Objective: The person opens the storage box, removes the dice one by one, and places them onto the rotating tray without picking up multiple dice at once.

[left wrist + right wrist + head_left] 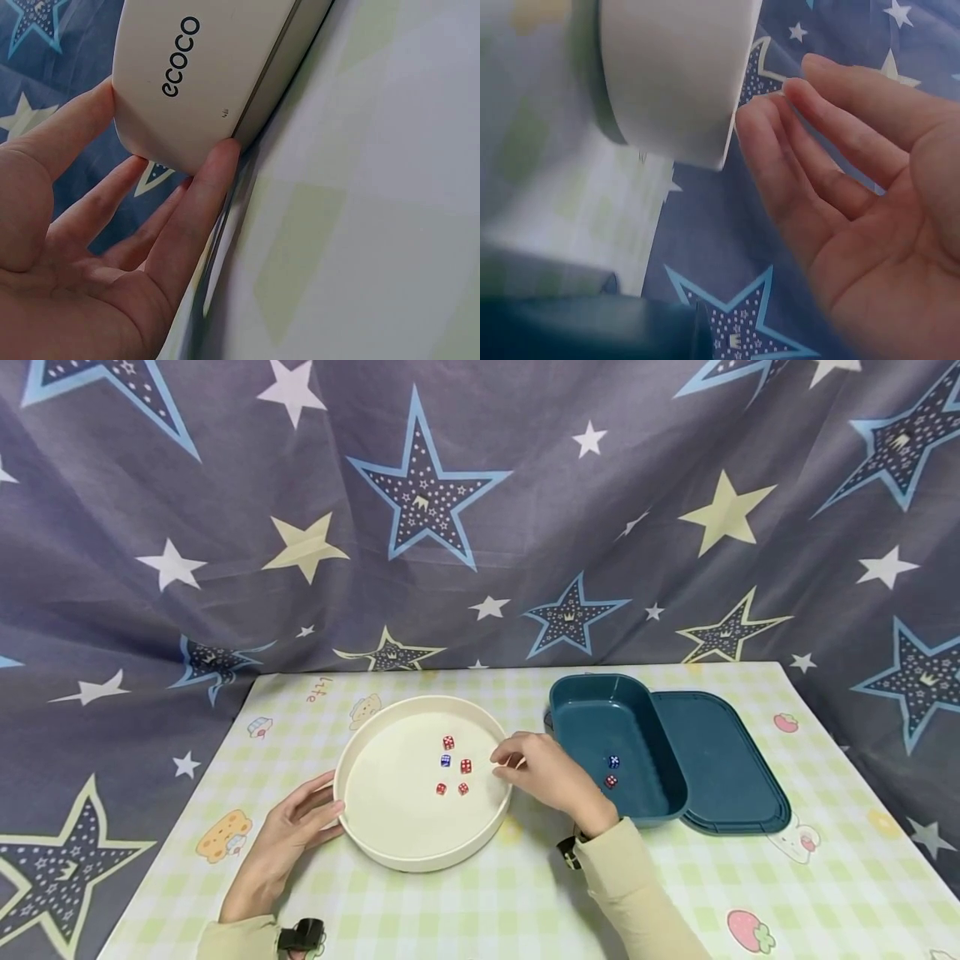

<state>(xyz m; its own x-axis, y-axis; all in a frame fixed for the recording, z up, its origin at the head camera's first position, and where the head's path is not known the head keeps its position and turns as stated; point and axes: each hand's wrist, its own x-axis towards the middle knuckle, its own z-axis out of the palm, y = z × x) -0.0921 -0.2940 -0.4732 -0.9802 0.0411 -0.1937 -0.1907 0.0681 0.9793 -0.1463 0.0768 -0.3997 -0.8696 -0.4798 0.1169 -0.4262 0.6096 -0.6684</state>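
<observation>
My left hand (pixel 288 835) holds the side of a round cream tray (pixel 390 858), thumb at the rim and other fingers against the outer wall. Its wall (pixel 172 52) carries the word "ecoco" in the left wrist view. Inside the tray lie several red dice (pixel 466 766) and one blue die (pixel 446 761). Over the tray's right rim, my right hand (pixel 551 777) has loosely bent fingers. In the right wrist view, no die shows between the right hand's fingertips (pixel 757 120). A teal box (pixel 592 718) beside it contains a blue die (pixel 613 762) and a red die (pixel 611 782).
A teal lid (pixel 720 760) lies to the right of the box, against its side. The table wears a green-and-white checked cloth (pixel 450 910) with printed cartoons. Behind it hangs a dark curtain (pixel 510 527) with stars.
</observation>
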